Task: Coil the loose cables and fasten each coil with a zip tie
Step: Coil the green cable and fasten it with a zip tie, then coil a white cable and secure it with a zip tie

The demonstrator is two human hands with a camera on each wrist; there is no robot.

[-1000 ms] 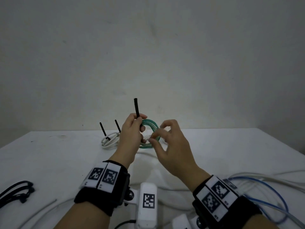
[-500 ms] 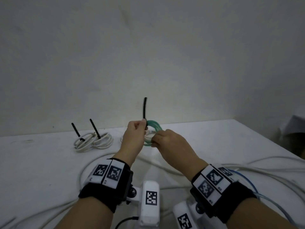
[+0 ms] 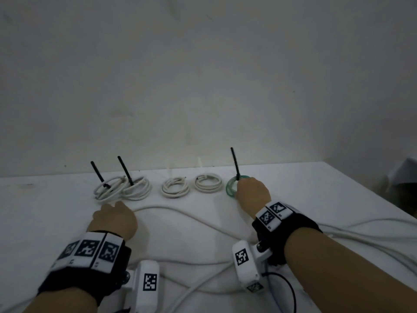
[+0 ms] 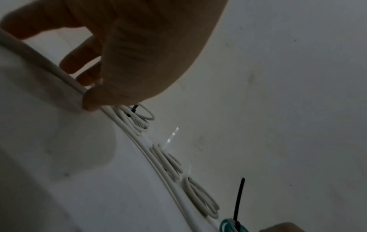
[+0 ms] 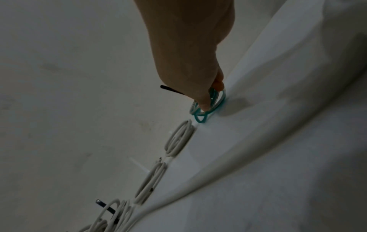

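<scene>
A green cable coil with an upright black zip tie lies on the white table at the right end of a row of coils. My right hand pinches this green coil between thumb and fingertips. My left hand is low on the table in front of the leftmost coils. In the left wrist view its thumb and fingers pinch a loose white cable. That white cable runs rightward across the table.
Two white coils with black ties and two with pale ties line the back edge by the wall. More loose white cables and a blue one lie at the right and near me.
My hands have parted. The right hand carried the green coil rightward and down to the row's end. The left hand let go of the tie and dropped to the white cable.
</scene>
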